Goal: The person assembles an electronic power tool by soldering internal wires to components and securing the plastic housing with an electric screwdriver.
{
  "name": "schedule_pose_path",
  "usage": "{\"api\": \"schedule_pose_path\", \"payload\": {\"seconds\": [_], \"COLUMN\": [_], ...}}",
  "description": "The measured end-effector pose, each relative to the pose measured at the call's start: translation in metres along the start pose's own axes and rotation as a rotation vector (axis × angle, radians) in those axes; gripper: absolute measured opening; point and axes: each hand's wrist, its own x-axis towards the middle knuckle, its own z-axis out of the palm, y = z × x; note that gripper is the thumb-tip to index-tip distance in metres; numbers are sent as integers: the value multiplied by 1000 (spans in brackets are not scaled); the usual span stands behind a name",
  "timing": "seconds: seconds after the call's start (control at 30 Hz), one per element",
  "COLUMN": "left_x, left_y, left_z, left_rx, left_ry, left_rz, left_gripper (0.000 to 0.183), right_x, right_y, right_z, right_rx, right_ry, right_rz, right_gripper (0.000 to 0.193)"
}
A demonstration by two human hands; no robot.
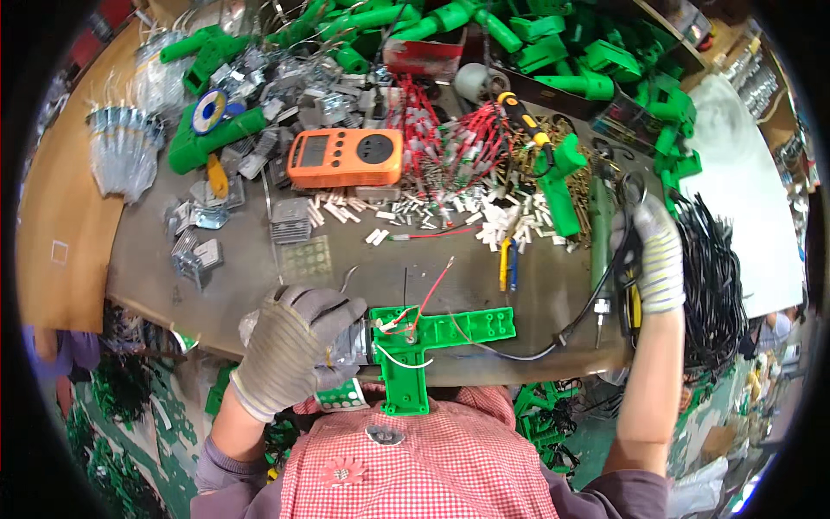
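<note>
A green plastic housing half [403, 378], shaped like a pistol-grip tool, lies open at the table's front edge, with red and white wires inside. My left hand [290, 350], in a striped grey glove, is closed around the clear, shiny barrel part [350, 344] at its left end. Over at the right, my gloved right hand [659, 259] is closed on a black cable [616, 259]; its fingertips are partly hidden. From there the cable curves left to the housing. Beside that hand stands a green-handled soldering iron [600, 251], tip down.
An orange meter [346, 158] lies mid-table, behind white sleeves [510, 216] and red-wired parts [432, 138]. Small pliers [508, 264] lie nearer me. A bundle of black cables [709, 285] lies far right. Green housings [588, 78] and metal plates [320, 99] fill the back.
</note>
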Motion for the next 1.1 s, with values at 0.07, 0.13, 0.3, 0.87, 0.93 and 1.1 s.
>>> {"api": "schedule_pose_path", "payload": {"seconds": [0.07,0.13,0.3,0.87,0.93,1.1], "left_x": [7,10,74,76,64,56], "left_y": [-2,-8,-41,-54,-56,-66], "left_z": [-10,-11,2,-14,-16,-16], "left_rx": [-107,-178,334,483,314,253], "left_ry": [28,129,154,-122,112,183], "left_rz": [2,-18,-62,50,95,15], "left_gripper": [72,58,29,16,20,22], "right_x": [-1,3,-31,-146,-145,-120], "right_y": [44,58,30,15,-1,-39], "right_z": [-4,-4,27,58,54,79], "right_rx": [-106,-239,-838,-695,-198,162], "right_ry": [35,69,284,-641,-516,-467], "right_rz": [-163,-437,-812,-673,-383,-9], "right_gripper": [45,50,51,20,14,15]}}
